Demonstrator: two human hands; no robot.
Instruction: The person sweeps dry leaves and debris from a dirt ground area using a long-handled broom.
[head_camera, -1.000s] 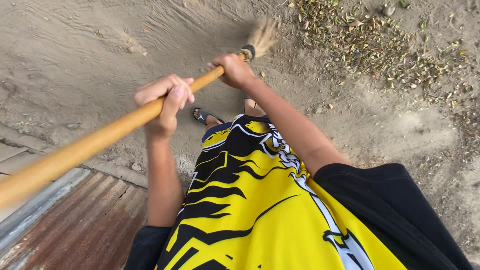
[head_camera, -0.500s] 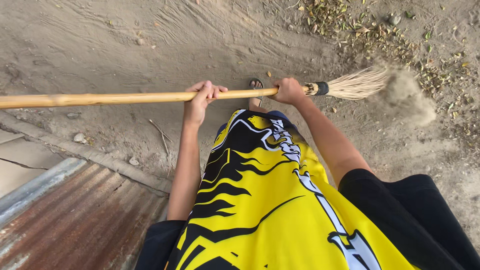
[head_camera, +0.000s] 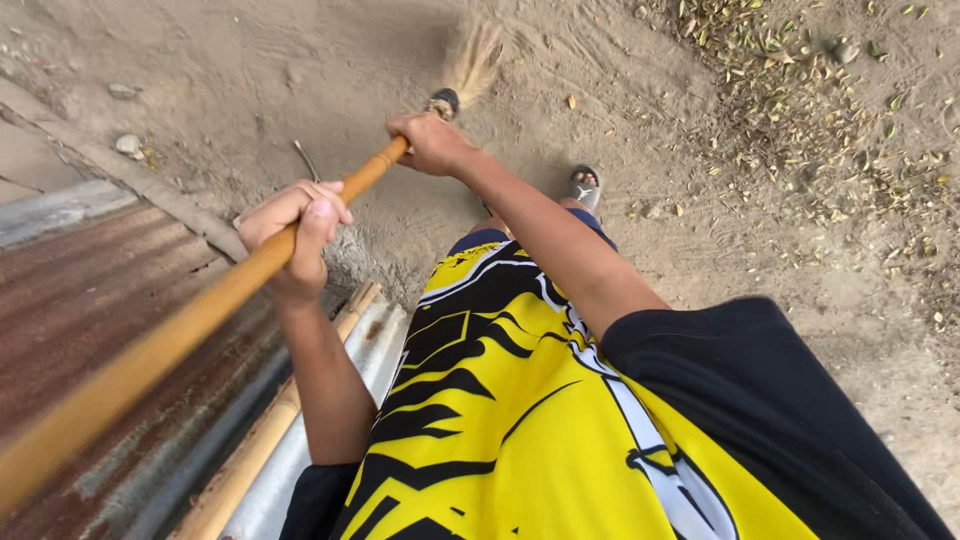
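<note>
Hands spread apart on the broom stick (head_camera: 225, 290) give you a strong push: left hand (head_camera: 290, 232) wraps it high, right hand (head_camera: 432, 143) grips near the bristles (head_camera: 470, 62) on the dirt ground (head_camera: 620, 100).

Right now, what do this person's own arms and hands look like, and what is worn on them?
Both hands, left hand and right hand, are bare: no gloves, rings or watch visible. Forearms are uncovered. Short black sleeves end near the elbows, joined to a yellow shirt with black and white graphics.
</note>
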